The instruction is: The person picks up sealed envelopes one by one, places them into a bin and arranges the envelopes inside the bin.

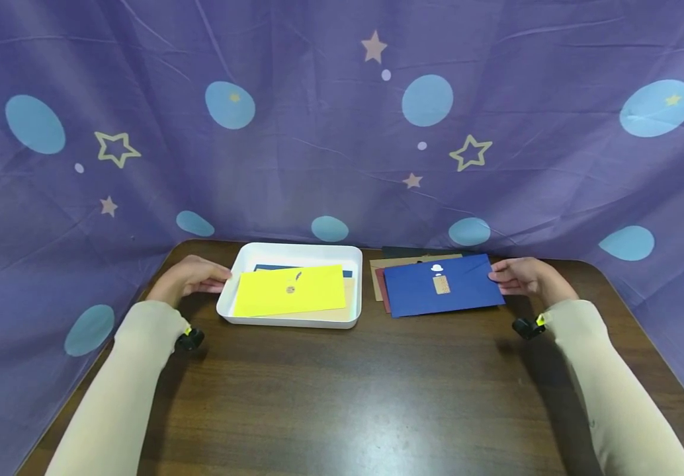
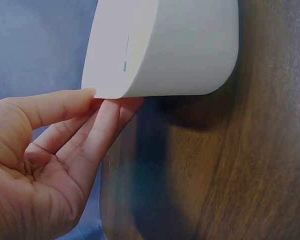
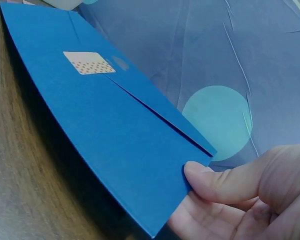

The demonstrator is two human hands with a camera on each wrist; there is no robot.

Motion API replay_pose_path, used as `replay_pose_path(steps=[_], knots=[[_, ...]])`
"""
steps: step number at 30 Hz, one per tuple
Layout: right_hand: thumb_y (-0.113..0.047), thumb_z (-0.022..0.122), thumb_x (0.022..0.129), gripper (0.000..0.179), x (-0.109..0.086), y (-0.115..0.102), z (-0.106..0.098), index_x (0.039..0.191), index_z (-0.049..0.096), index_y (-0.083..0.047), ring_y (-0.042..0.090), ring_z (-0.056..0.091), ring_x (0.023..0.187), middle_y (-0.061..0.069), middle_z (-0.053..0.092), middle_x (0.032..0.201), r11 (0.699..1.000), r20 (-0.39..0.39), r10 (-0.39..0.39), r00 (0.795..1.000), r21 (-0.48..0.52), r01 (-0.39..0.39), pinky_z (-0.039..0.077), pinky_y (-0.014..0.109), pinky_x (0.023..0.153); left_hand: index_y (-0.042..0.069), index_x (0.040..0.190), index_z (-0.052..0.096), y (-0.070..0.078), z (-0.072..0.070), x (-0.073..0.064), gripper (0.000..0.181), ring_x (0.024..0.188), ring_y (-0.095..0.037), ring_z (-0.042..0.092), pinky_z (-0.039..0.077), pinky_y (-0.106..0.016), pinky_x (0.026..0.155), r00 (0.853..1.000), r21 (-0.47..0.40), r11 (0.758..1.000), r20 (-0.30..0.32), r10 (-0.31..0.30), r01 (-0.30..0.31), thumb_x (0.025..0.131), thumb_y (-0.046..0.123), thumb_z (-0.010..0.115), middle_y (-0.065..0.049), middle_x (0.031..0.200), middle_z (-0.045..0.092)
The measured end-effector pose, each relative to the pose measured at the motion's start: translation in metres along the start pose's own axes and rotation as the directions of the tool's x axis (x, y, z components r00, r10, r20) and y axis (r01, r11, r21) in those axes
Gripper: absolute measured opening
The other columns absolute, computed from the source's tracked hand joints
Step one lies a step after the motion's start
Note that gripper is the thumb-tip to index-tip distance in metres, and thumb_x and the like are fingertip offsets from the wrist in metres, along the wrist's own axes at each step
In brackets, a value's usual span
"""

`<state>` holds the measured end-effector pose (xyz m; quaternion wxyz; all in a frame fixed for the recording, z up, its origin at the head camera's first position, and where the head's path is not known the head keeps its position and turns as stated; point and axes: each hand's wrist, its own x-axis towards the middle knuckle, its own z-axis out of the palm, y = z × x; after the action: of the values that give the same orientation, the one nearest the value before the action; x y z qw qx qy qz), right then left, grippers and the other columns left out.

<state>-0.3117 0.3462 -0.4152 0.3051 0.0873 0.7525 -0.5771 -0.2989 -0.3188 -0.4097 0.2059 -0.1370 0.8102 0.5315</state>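
My left hand (image 1: 194,274) holds the left end of a white tray (image 1: 300,323). In the left wrist view, the thumb lies at the rim of the tray (image 2: 195,45) and the other fingers reach against its outer side. A yellow envelope (image 1: 270,299) lies in the tray over a beige one (image 1: 349,299) and a dark blue one (image 1: 348,273). My right hand (image 1: 526,281) pinches the right end of a blue envelope (image 1: 413,294) between thumb and fingers. That envelope, in the right wrist view a blue envelope (image 3: 110,125) with a dotted sticker, slants above the table.
Beneath the blue envelope lie a tan envelope (image 1: 376,268), a reddish one (image 1: 382,291) and a dark one (image 1: 401,252). The brown wooden table (image 1: 342,390) ends at a purple patterned cloth (image 1: 318,165) hanging behind it.
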Motion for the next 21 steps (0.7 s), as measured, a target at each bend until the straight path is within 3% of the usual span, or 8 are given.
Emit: replay_pose_path(steps=[4, 8, 13, 16, 21], knots=[[-0.005, 0.052, 0.106, 0.011, -0.001, 0.006, 0.0, 0.113, 0.056, -0.012, 0.001, 0.067, 0.077, -0.016, 0.068, 0.082, 1.0, -0.005, -0.018, 1.0, 0.003, 0.018, 0.061, 0.019, 0.076, -0.016, 0.128, 0.059, 0.001, 0.002, 0.0, 0.039, 0.067, -0.006, 0.069, 0.064, -0.021, 0.067, 1.0, 0.006, 1.0, -0.014, -0.005, 0.005, 0.095, 0.002, 0.067, 0.005, 0.072, 0.071], [-0.005, 0.051, 0.106, 0.019, -0.003, 0.011, -0.001, 0.125, 0.047, -0.008, -0.001, 0.066, 0.08, -0.017, 0.066, 0.083, 0.999, 0.007, -0.044, 0.999, 0.024, 0.043, 0.061, 0.018, 0.078, -0.017, 0.133, 0.056, 0.001, 0.003, 0.001, 0.044, 0.067, -0.006, 0.07, 0.064, -0.021, 0.067, 0.999, 0.014, 1.0, -0.03, -0.019, 0.019, 0.095, 0.003, 0.067, 0.005, 0.072, 0.071], [-0.007, 0.054, 0.105, 0.012, -0.003, 0.016, -0.003, 0.109, 0.055, -0.017, 0.0, 0.065, 0.079, -0.015, 0.066, 0.084, 0.99, 0.034, -0.071, 0.997, 0.124, 0.066, 0.061, 0.019, 0.078, -0.017, 0.134, 0.055, 0.002, 0.004, 0.001, 0.045, 0.066, -0.006, 0.07, 0.064, -0.021, 0.067, 0.999, 0.023, 0.999, -0.039, -0.028, 0.028, 0.096, 0.003, 0.067, 0.005, 0.072, 0.071], [-0.005, 0.053, 0.105, 0.022, -0.005, 0.016, -0.002, 0.096, 0.06, -0.024, 0.002, 0.064, 0.079, -0.014, 0.067, 0.085, 0.98, 0.045, -0.082, 0.996, 0.184, 0.073, 0.061, 0.019, 0.078, -0.017, 0.134, 0.055, 0.002, 0.004, 0.001, 0.045, 0.066, -0.006, 0.069, 0.064, -0.02, 0.067, 0.999, 0.024, 0.999, -0.037, -0.025, 0.026, 0.095, 0.003, 0.067, 0.005, 0.072, 0.071], [-0.002, 0.048, 0.106, 0.031, -0.008, 0.012, 0.002, 0.092, 0.063, -0.026, 0.004, 0.067, 0.081, -0.014, 0.07, 0.087, 0.954, 0.072, -0.102, 0.992, 0.289, 0.077, 0.062, 0.02, 0.077, -0.016, 0.131, 0.057, 0.002, 0.005, 0.001, 0.041, 0.066, -0.005, 0.069, 0.064, -0.02, 0.067, 0.999, 0.02, 1.0, -0.035, -0.023, 0.024, 0.095, 0.003, 0.066, 0.005, 0.071, 0.07]])
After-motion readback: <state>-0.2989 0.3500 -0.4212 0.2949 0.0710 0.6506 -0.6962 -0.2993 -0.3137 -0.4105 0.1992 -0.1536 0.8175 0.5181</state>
